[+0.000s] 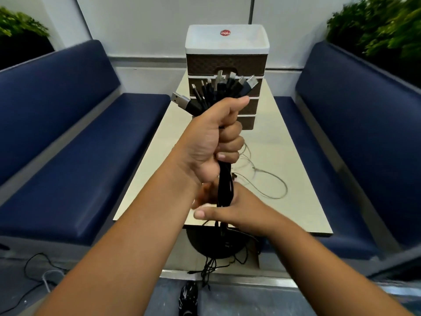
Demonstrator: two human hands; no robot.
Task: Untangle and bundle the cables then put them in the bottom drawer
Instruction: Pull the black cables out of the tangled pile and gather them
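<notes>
The left hand (211, 142) is fisted tight around the black cable bundle (224, 179), plugs upward; below it, the right hand (230, 208) curls around the hanging strands.

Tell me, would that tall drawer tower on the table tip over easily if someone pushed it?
Probably, if pushed high up: the drawer tower is tall and narrow. It looks like light plastic, so it may slide on the smooth table instead.
</notes>
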